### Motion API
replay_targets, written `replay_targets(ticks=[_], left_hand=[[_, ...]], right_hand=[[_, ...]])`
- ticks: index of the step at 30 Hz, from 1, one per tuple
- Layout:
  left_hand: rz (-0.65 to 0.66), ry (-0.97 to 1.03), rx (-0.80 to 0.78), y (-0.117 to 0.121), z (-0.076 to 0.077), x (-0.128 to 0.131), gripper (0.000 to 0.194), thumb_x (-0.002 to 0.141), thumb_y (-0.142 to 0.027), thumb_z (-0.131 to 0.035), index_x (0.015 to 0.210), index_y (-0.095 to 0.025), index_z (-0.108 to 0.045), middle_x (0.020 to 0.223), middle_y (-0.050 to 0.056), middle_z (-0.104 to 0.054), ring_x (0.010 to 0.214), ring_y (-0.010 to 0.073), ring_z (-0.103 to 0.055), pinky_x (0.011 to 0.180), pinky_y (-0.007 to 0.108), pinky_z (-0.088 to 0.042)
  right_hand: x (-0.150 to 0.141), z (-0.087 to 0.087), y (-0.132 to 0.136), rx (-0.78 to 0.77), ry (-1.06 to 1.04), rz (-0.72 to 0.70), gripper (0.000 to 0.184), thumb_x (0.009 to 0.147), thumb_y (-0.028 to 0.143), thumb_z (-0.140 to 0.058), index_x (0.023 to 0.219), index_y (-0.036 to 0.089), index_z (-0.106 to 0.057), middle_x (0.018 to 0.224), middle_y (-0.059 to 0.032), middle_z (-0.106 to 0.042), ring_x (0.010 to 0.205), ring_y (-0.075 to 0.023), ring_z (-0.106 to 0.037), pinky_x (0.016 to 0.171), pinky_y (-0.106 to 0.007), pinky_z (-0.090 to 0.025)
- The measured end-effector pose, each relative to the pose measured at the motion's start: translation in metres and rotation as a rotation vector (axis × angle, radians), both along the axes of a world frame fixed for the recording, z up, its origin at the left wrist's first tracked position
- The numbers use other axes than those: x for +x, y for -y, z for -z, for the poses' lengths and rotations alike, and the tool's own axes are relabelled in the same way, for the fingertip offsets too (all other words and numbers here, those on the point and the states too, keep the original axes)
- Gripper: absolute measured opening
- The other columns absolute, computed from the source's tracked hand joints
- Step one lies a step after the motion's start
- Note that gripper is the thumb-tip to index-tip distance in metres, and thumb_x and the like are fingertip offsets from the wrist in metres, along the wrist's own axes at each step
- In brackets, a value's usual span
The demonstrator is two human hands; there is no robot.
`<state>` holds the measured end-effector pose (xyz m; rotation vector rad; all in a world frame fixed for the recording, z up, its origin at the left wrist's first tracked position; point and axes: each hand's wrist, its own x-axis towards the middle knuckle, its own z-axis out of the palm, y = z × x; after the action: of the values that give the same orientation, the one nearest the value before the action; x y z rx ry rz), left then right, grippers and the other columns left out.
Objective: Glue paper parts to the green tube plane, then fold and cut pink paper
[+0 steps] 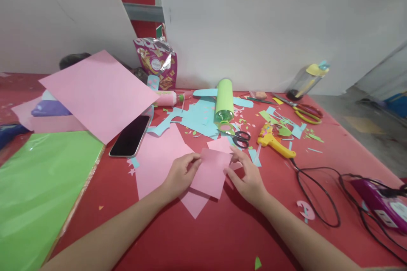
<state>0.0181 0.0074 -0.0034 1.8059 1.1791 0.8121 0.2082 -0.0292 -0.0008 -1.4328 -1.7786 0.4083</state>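
Observation:
A small square of pink paper (212, 173) is held up between my two hands, slightly above the table. My left hand (183, 172) pinches its left edge between thumb and fingers. On the opposite edge, my right hand (247, 176) grips it with the thumb in front and the fingers partly behind. Below it lies a larger pink sheet (155, 165), with another pink piece (219, 145) just beyond the square. Black-handled scissors (241, 139) rest close to my right fingertips. Past them lies a green paper-wrapped bottle (224, 99).
A yellow glue gun (276, 144) trails its cord to a purple power strip (381, 205) at right. A phone (131, 136) and green sheets (41, 190) lie left. Blue scraps (200, 114), red- and yellow-handled scissors (307, 112) and a clear bottle (305, 82) are farther back, near a white wall.

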Motion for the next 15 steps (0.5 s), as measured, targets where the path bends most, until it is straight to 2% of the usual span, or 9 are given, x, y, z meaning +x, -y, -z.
replay_targets(ticks=[3,6,9,11,13,15], left_hand=[[0.003,-0.016,0.004,0.0007,-0.0006,0.0005,0.019,0.080,-0.028,-0.040,0.082,-0.017,-0.055,0.079,0.004,-0.064,0.075,0.0161,-0.059,0.070,0.026,-0.045],[-0.040,-0.021,-0.023,0.0009,-0.0004,0.0006,0.021,0.078,-0.030,-0.044,0.089,-0.017,-0.054,0.079,0.004,-0.063,0.075,0.0166,-0.059,0.069,0.026,-0.046],[-0.033,-0.009,-0.059,0.0005,-0.0011,0.0005,0.019,0.076,-0.031,-0.046,0.087,-0.016,-0.054,0.079,0.004,-0.062,0.071,0.0160,-0.059,0.066,0.026,-0.046],[-0.039,0.013,-0.077,0.0001,-0.0025,0.0005,0.018,0.078,-0.031,-0.043,0.082,-0.016,-0.053,0.071,0.003,-0.060,0.065,0.0149,-0.058,0.064,0.027,-0.046],[-0.061,0.018,-0.073,-0.0006,-0.0043,0.0002,0.019,0.081,-0.030,-0.039,0.080,-0.016,-0.052,0.064,0.001,-0.057,0.060,0.0143,-0.056,0.062,0.026,-0.046],[-0.073,-0.009,-0.030,-0.0016,-0.0055,-0.0003,0.019,0.082,-0.029,-0.036,0.079,-0.017,-0.052,0.066,0.001,-0.058,0.063,0.0147,-0.056,0.063,0.027,-0.045]], right_hand=[[-0.0011,-0.0028,-0.0007,-0.102,-0.050,0.070,0.019,0.073,0.027,-0.050,0.089,0.020,-0.057,0.069,-0.0014,-0.063,0.062,-0.0147,-0.060,0.063,-0.027,-0.049],[-0.0006,-0.0047,-0.0016,-0.177,-0.171,0.147,0.010,0.072,0.029,-0.049,0.070,0.019,-0.052,0.060,-0.0010,-0.061,0.056,-0.0146,-0.059,0.057,-0.026,-0.047],[0.0024,-0.0032,-0.0031,-0.218,-0.326,0.185,0.013,0.073,0.031,-0.047,0.067,0.020,-0.044,0.050,0.0024,-0.055,0.050,-0.0133,-0.056,0.052,-0.024,-0.045],[0.0050,-0.0006,-0.0041,-0.198,-0.344,0.189,0.014,0.074,0.031,-0.046,0.066,0.021,-0.041,0.052,0.0031,-0.053,0.050,-0.0125,-0.054,0.051,-0.024,-0.043],[0.0074,0.0021,-0.0047,-0.169,-0.279,0.198,0.011,0.073,0.030,-0.048,0.070,0.021,-0.043,0.061,0.0009,-0.055,0.058,-0.0135,-0.055,0.053,-0.024,-0.043],[0.0087,0.0041,-0.0049,-0.143,-0.202,0.189,0.012,0.073,0.027,-0.049,0.082,0.020,-0.046,0.075,-0.0027,-0.059,0.069,-0.0158,-0.057,0.059,-0.027,-0.045]])
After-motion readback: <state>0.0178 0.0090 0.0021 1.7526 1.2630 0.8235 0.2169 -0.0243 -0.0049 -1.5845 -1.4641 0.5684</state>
